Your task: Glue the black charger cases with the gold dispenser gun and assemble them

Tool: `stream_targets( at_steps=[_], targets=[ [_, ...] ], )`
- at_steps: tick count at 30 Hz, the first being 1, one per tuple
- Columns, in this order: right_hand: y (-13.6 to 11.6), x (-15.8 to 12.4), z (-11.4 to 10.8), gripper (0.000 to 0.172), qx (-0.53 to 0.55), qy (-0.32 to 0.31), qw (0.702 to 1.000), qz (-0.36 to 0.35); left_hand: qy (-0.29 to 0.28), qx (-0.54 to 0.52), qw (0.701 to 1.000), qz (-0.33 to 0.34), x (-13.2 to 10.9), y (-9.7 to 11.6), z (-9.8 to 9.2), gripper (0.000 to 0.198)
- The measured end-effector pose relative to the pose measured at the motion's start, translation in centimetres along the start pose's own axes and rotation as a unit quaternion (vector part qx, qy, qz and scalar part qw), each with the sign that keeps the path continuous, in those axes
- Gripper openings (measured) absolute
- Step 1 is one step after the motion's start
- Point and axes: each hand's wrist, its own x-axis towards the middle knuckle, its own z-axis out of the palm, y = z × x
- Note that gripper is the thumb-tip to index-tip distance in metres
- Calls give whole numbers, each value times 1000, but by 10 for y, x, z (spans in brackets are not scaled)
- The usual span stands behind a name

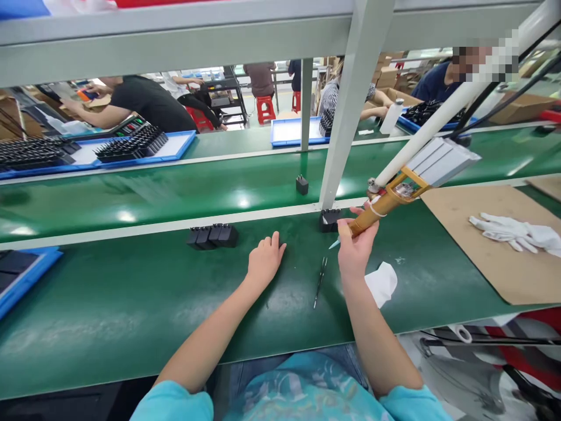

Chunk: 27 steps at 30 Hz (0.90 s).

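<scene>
My right hand [358,240] is closed round the orange-brown barrel of a dispenser [370,219], whose pale blue tip points down and left over the bench. Just behind that tip stand black adapters [329,220] at the foot of the post. My left hand [265,257] rests on the green bench [166,304], fingers partly spread, with nothing visible in it. To its left is a row of several black adapters [213,235]. Tweezers [320,283] lie between my hands. A white cloth [383,283] lies beside my right forearm.
A white post [350,105] rises behind the bench. One black adapter [302,185] sits on the green belt beyond. White gloves [512,232] lie on cardboard [473,234] at the right. A blue tray [26,286] is at far left. Several people sit across the line.
</scene>
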Motion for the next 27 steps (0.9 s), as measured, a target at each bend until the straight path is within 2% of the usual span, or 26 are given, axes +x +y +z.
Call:
stream_targets(
  at_steps=[2, 4, 6, 9, 11, 14, 16, 18, 20, 22, 24, 27],
  targets=[
    [7, 3, -9, 48, -38, 0, 999, 0, -27, -8, 1000, -10, 1, 1, -6, 58],
    [13, 8, -18, 56, -52, -12, 999, 3, -74, -62, 995, -11, 5, -5, -19, 73],
    [20, 14, -27, 65, -53, -27, 998, 6, -105, -129, 986, -12, 20, -16, -31, 84],
    [28, 23, -38, 72, -43, -46, 998, 15, -64, -196, 978, -26, 70, -29, -36, 86],
    [33, 27, -44, 74, -35, -54, 998, 23, -27, -241, 970, -15, 115, -29, -30, 86],
    [40, 28, -50, 74, -23, -58, 998, 23, -2, -281, 960, 3, 177, -21, -14, 86],
    [45, 27, -53, 71, -17, -56, 998, 19, 8, -301, 954, 0, 207, -15, -4, 87],
    [48, 26, -55, 68, -17, -59, 998, 16, 9, -322, 947, -10, 226, -13, 2, 85],
    [49, 24, -56, 66, -25, -67, 997, 14, 1, -342, 940, -19, 234, -15, 6, 78],
    [45, 22, -57, 67, -45, -73, 996, 11, -12, -362, 932, -8, 230, -17, 8, 72],
    [41, 21, -59, 69, -69, -75, 995, 15, -41, -388, 920, 32, 215, -17, 9, 68],
    [35, 20, -59, 71, -88, -76, 993, 25, -116, -432, 887, 113, 181, -7, 12, 65]
  ],
)
